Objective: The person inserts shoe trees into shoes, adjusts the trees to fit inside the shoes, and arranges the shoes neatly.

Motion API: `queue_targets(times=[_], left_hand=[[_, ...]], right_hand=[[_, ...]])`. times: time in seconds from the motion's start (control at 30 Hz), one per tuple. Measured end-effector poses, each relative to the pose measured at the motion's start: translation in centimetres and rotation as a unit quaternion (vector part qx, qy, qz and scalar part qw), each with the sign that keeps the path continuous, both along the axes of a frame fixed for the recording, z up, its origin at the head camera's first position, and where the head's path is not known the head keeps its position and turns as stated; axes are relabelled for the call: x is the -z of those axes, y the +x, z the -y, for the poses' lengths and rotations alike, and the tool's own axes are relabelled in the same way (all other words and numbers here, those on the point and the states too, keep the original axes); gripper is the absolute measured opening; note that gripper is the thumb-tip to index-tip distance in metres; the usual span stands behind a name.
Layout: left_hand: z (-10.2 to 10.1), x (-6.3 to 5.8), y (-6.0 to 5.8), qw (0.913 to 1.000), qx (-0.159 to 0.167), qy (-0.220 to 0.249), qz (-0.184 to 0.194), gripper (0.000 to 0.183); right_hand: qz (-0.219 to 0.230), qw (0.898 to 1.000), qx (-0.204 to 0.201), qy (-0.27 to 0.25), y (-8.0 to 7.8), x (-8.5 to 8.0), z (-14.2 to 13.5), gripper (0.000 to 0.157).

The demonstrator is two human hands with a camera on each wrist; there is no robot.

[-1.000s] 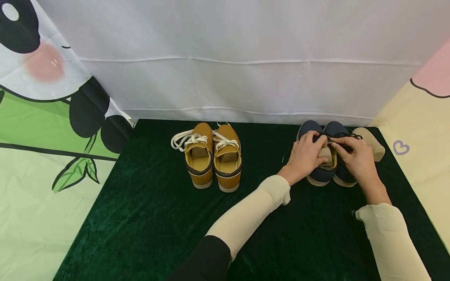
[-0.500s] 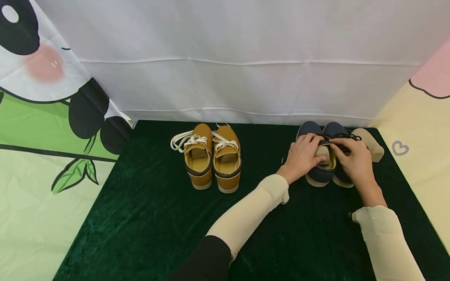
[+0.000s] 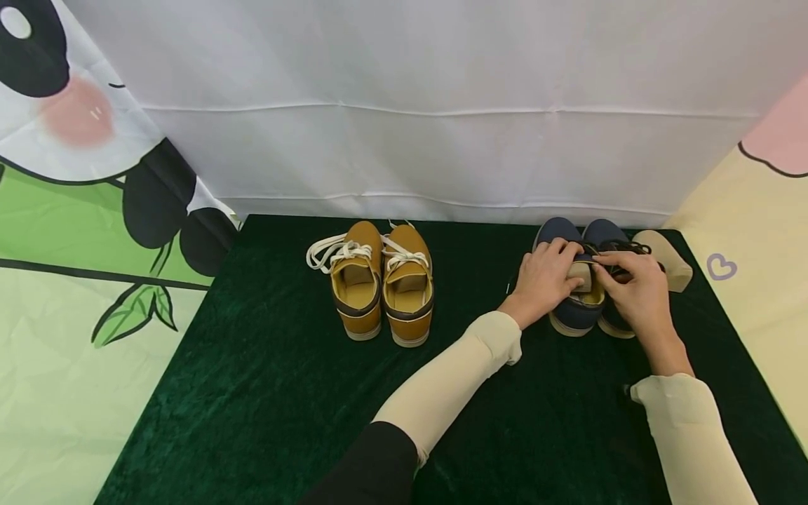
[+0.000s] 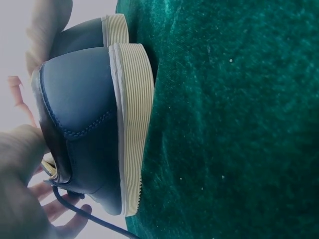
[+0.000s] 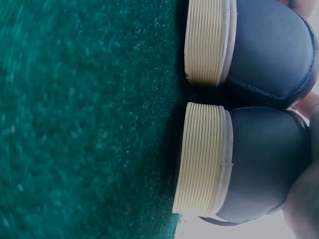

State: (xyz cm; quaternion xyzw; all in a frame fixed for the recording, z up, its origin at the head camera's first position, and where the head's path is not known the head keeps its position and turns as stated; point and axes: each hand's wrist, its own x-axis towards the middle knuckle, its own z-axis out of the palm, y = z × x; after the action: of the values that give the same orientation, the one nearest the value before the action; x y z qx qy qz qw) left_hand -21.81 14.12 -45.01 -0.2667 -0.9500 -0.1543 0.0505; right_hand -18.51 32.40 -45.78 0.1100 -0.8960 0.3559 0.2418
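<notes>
A pair of navy lace-up shoes stands at the right back in the head view. Both my hands work on the left navy shoe [image 3: 571,319]. My left hand [image 3: 543,280] grips its left side at the opening, a dark lace [image 4: 94,216] hanging by the fingers in the left wrist view. My right hand [image 3: 640,287] pinches the top edge of its tongue [image 3: 583,259] with thumb and fingers. A beige piece [image 3: 579,277] shows inside the opening. The right navy shoe [image 5: 264,164] stands close beside, partly covered by my right hand in the head view.
A beige block-like piece [image 3: 669,261] with a rounded end lies right of the navy shoes. Two tan shoes [image 3: 360,301] with white laces [image 3: 325,252] stand left of centre. Dark green cloth [image 3: 284,407] covers the surface, with a white fabric wall [image 3: 404,161] behind.
My right hand has drawn slightly back and down from the laces, still pinching at the shoe's tongue. The left hand has barely shifted, and the shoes stay in place.
</notes>
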Motion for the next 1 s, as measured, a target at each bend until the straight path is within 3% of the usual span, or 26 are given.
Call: queue_targets(times=[0.67, 1.0], left_hand=[[-0.9, -0.5, -0.5, 0.9973, 0.002, -0.071, -0.021, 0.047], [-1.3, -0.3, -0.7, 0.9963, -0.008, -0.078, -0.034, 0.047]], right_hand=[[-0.021, 1.000, -0.018, 0.011, -0.2, 0.3, 0.1, 0.011], [-0.023, 0.999, -0.032, 0.011, -0.1, 0.5, 0.1, 0.012]])
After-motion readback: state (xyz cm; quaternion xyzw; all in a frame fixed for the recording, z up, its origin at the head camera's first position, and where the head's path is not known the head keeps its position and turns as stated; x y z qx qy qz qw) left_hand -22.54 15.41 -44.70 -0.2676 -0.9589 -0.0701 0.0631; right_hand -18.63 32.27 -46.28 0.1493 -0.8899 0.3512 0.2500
